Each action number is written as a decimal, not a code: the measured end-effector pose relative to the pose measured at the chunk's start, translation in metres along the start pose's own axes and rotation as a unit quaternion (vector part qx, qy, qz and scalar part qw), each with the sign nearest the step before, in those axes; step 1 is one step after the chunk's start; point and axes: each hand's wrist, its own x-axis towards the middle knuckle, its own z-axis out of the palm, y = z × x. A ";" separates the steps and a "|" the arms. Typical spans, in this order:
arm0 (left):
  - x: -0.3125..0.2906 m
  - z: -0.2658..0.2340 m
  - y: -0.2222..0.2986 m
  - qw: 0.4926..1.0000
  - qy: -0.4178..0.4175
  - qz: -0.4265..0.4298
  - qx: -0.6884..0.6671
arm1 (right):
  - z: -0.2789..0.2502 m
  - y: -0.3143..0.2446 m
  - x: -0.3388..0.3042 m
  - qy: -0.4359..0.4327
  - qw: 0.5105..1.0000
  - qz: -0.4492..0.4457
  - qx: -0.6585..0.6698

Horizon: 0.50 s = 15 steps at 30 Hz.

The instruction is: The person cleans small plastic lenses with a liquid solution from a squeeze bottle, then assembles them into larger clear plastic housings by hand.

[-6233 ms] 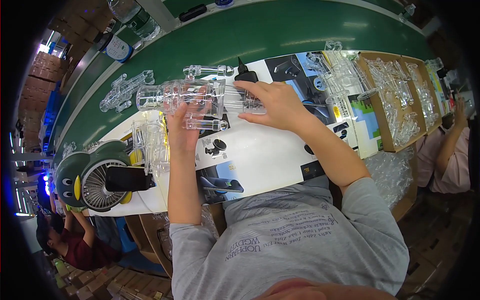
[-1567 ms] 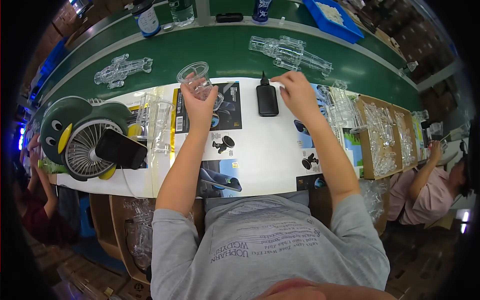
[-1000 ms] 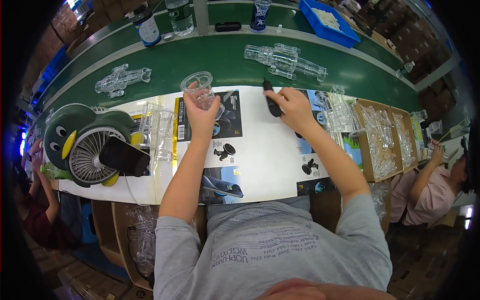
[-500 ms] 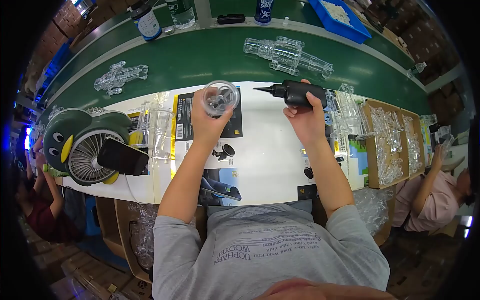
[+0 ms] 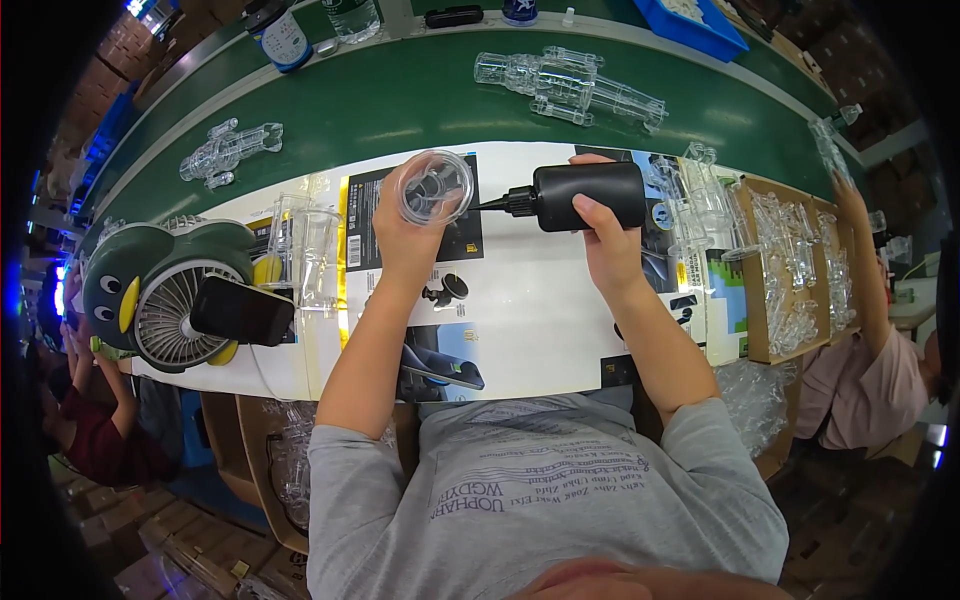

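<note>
My left hand is wrapped round a clear plastic cup-like part, its round open rim facing up toward me. In my right hand lies a black squeeze bottle on its side, with a thin pointed nozzle. The nozzle tip reaches close to the right side of the clear part; whether it touches cannot be made out. Both hands are over the white printed sheet. Beyond them, a long clear plastic assembly and a smaller clear assembly lie on the green surface.
At left stand a penguin-shaped fan with a phone against it, and clear cylinders. On the right are more clear parts and a cardboard box of small clear pieces. A blue tray sits far back. Co-workers flank me.
The black bottle has moved left, bringing its nozzle up to the clear part. My left hand has shifted slightly left. The co-worker at right has stretched an arm forward to the green surface.
</note>
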 end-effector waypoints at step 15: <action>0.000 0.000 0.004 0.999 0.006 0.031 0.007 | 0.003 0.001 -0.001 -0.011 1.000 0.000 0.000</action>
